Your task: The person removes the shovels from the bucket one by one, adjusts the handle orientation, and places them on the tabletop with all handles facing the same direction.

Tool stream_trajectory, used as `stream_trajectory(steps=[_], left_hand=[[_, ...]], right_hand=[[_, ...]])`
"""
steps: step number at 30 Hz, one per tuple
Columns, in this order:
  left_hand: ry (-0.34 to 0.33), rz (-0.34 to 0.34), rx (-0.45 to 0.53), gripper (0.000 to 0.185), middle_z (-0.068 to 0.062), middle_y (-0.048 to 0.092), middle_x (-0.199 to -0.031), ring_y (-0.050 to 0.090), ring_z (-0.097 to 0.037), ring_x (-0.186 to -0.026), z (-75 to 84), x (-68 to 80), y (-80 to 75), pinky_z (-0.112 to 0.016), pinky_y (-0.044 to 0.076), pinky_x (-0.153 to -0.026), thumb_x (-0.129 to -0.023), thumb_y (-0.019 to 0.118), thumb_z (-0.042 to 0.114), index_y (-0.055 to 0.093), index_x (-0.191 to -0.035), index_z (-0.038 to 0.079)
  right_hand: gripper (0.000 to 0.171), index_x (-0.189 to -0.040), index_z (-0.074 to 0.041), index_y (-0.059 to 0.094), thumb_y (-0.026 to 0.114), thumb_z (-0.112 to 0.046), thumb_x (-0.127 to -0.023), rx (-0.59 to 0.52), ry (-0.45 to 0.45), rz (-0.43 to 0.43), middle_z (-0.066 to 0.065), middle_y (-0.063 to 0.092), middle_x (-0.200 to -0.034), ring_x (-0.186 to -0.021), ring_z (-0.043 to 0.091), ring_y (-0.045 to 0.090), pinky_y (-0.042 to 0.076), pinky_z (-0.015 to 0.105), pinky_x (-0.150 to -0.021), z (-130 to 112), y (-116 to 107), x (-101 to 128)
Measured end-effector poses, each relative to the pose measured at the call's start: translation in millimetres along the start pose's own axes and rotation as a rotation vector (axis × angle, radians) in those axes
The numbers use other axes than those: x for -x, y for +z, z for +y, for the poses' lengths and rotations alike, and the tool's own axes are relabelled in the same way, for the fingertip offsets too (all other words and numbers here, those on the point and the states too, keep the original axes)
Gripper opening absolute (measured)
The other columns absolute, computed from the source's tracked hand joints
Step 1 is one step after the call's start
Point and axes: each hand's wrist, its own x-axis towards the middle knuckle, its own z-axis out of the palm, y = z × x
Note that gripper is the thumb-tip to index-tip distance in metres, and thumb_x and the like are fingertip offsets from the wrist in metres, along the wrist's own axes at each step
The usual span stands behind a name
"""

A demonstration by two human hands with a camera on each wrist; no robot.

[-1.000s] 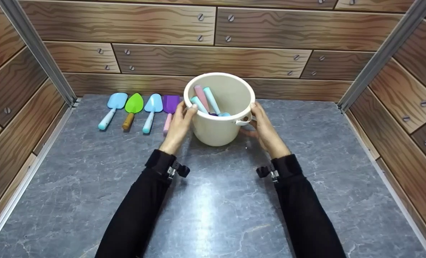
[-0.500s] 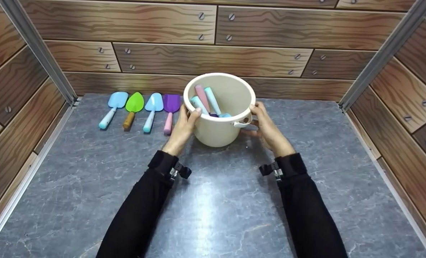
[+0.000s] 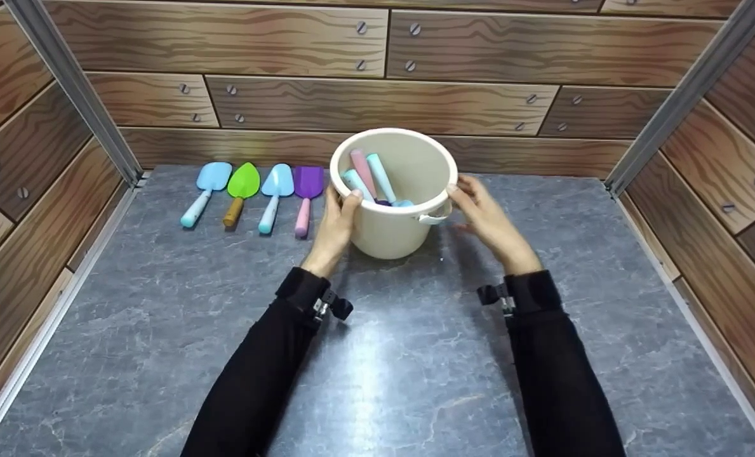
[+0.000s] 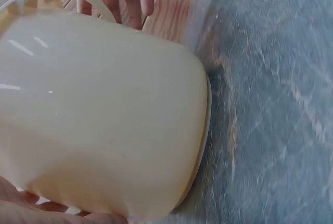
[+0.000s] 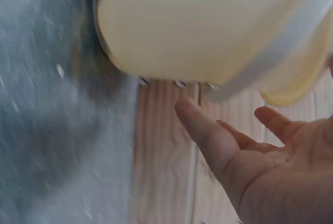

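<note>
Since a second ago the right hand (image 3: 488,219) has come off the bucket's wall and lifted a little; its fingers (image 5: 208,130) are now spread and nearly straight, with the fingertips just at the rim beside the folded-down handle (image 3: 433,217). The left hand (image 3: 336,223) has barely shifted and still holds the bucket, thumb hooked over the rim and palm against the wall.

The cream bucket (image 3: 390,225) stands upright on the grey marbled worktop (image 3: 377,355), toward the back and a little left of its middle. Inside the bucket lean a pink handle (image 3: 361,164) and two light blue handles (image 3: 378,176).

Just left of the bucket lies a row of small toy spades, blades toward the back wall: nearest the bucket a purple one (image 3: 306,187), then a light blue one (image 3: 274,190), a green one (image 3: 240,187) and another light blue one (image 3: 207,187).

Behind and to both sides of the bucket rise walls (image 3: 377,101) printed with wood planks and screw heads, joined at the corners by grey metal posts (image 3: 72,89).
</note>
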Motion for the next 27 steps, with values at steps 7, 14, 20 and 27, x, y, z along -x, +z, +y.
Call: stream_trajectory(steps=[7,14,20,27], left_hand=[[0.002,0.014,0.075,0.094,-0.026,0.020,-0.195,0.025,-0.044,-0.183,0.8,-0.8,2.1,-0.056,0.017,-0.154,-0.112,0.056,0.040,0.013,-0.187,0.004],[0.003,0.005,0.092,0.090,-0.028,0.023,-0.194,0.027,-0.045,-0.182,0.4,-1.2,3.7,-0.057,0.018,-0.153,-0.114,0.056,0.037,0.014,-0.186,0.003],[-0.007,0.009,0.094,0.092,-0.027,0.020,-0.195,0.025,-0.045,-0.183,1.4,-1.2,3.2,-0.058,0.017,-0.154,-0.114,0.056,0.037,0.012,-0.187,0.004],[-0.012,0.000,0.088,0.090,-0.027,0.025,-0.193,0.027,-0.042,-0.181,1.6,-1.6,2.2,-0.055,0.018,-0.154,-0.112,0.056,0.038,0.017,-0.186,0.004]], right_hand=[[0.068,-0.177,-0.003,0.046,0.067,-0.033,-0.119,0.287,-0.191,0.218,0.031,0.050,-0.179,-0.163,0.054,0.057,0.047,0.067,-0.139,-16.0,-10.3,4.2],[0.058,-0.171,-0.006,0.057,0.072,-0.023,-0.117,0.382,-0.318,0.249,0.023,0.059,-0.172,-0.158,0.043,0.061,0.059,0.061,-0.130,-46.0,-8.0,-1.3],[0.064,-0.173,-0.005,0.054,0.075,-0.021,-0.114,0.474,-0.365,0.144,0.022,0.059,-0.172,-0.157,0.041,0.062,0.058,0.053,-0.132,-68.8,3.1,-12.6],[0.068,-0.175,-0.006,0.052,0.075,-0.022,-0.113,0.602,-0.369,0.058,0.023,0.056,-0.176,-0.161,0.045,0.057,0.056,0.061,-0.133,-87.6,16.4,-26.8]])
